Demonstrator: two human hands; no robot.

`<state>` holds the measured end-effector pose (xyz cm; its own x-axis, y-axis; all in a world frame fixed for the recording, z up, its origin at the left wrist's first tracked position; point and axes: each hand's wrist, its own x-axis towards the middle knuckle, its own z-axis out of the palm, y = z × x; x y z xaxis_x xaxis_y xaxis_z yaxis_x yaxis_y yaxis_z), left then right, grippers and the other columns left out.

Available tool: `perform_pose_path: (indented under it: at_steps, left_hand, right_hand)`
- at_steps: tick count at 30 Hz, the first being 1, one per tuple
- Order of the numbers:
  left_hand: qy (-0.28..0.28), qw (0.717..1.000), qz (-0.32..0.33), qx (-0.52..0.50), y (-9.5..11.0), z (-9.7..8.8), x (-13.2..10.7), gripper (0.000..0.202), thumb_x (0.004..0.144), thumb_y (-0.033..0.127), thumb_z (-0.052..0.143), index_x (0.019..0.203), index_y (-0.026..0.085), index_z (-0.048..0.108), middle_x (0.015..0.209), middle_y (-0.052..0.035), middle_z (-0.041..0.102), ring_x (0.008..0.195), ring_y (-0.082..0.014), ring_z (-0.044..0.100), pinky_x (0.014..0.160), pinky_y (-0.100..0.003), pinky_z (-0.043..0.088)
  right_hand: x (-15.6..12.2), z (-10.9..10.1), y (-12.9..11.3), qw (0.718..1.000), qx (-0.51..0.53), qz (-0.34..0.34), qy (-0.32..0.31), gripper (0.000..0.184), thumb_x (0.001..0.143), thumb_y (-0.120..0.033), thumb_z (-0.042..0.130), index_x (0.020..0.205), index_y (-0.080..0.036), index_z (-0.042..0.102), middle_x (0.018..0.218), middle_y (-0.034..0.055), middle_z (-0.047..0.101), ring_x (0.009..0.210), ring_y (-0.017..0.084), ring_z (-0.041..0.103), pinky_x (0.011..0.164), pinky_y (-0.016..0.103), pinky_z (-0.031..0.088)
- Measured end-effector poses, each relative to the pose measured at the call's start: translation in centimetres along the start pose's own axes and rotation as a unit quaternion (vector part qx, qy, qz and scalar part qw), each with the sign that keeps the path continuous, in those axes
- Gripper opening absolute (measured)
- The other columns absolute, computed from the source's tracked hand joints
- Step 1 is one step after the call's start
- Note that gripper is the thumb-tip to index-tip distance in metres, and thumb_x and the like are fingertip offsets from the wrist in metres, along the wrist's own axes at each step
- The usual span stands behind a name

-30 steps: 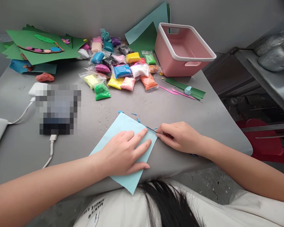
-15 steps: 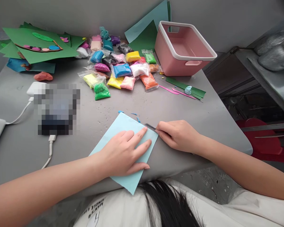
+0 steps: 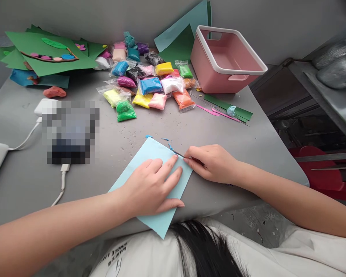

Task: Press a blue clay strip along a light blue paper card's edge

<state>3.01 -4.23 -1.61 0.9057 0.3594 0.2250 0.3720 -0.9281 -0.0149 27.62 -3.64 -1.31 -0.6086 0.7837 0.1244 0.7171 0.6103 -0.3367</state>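
Observation:
A light blue sheet of paper (image 3: 141,157) lies at a slant on the grey table, one corner hanging over the front edge. My left hand (image 3: 152,188) rests flat on it, fingers spread, pressing it down. Between the thumb and fingers of my right hand (image 3: 209,163) is a thin dark blade (image 3: 178,153), set along the sheet's upper right edge beside my left index fingertip. Small blue clay scraps (image 3: 170,146) sit just past that edge. The blade's handle end is hidden in my right hand.
Bags of coloured clay (image 3: 150,85) are heaped at the back, left of a pink basket (image 3: 219,77). Green paper strips (image 3: 229,106) and pink tools (image 3: 219,112) lie in front of the basket. Decorated green sheets (image 3: 54,63), a blurred device (image 3: 70,132) and a white cable (image 3: 62,181) are leftward.
My right hand has slid a little to the left with the blade, along the paper's edge toward the blue scraps. My left hand and the paper stay nearly where they were.

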Motion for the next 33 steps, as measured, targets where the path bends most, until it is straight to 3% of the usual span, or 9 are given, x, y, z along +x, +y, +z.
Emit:
perform_pose_path:
  at_steps: [6,13,20,33]
  left_hand:
    - [-0.01,1.0,-0.023,0.006,0.1,-0.04,-0.21,0.076,0.096,0.069,0.035,0.128,0.007,0.064,0.138,-0.0256,0.06,0.081,-0.0285,0.058,0.066,-0.042,0.048]
    - [-0.001,1.0,-0.031,-0.004,0.02,-0.04,-0.23,0.07,0.097,0.066,0.036,0.125,0.009,0.065,0.136,-0.0246,0.062,0.077,-0.0276,0.058,0.063,-0.041,0.046]
    - [0.003,0.999,-0.037,-0.006,-0.04,-0.1,-0.25,0.067,0.098,0.063,0.036,0.125,0.01,0.065,0.134,-0.0238,0.063,0.077,-0.0269,0.057,0.065,-0.041,0.047]
    - [0.01,0.999,-0.04,0.001,0.1,-0.12,-0.13,0.067,0.096,0.065,0.04,0.124,0.011,0.068,0.133,-0.0227,0.064,0.076,-0.0275,0.06,0.064,-0.04,0.049]
  right_hand:
    - [0.69,0.31,0.02,1.0,-0.016,0.002,-0.003,0.016,0.098,-0.023,0.042,0.084,-0.023,0.049,0.063,-0.0019,0.061,0.052,0.014,0.053,0.051,0.024,0.028]
    - [0.69,-0.13,0.4,0.999,-0.013,0.028,0.02,0.013,0.097,-0.023,0.045,0.086,-0.023,0.05,0.06,-0.0033,0.06,0.051,0.013,0.053,0.052,0.023,0.031]
    - [0.36,0.11,-0.15,0.999,-0.026,-0.019,0.015,0.016,0.099,-0.022,0.043,0.085,-0.021,0.051,0.061,-0.0026,0.06,0.051,0.013,0.053,0.051,0.023,0.03]
    - [0.5,0.21,0.24,1.0,-0.023,0.016,0.0,0.015,0.099,-0.024,0.042,0.087,-0.022,0.051,0.062,-0.0027,0.062,0.052,0.013,0.054,0.051,0.023,0.031]
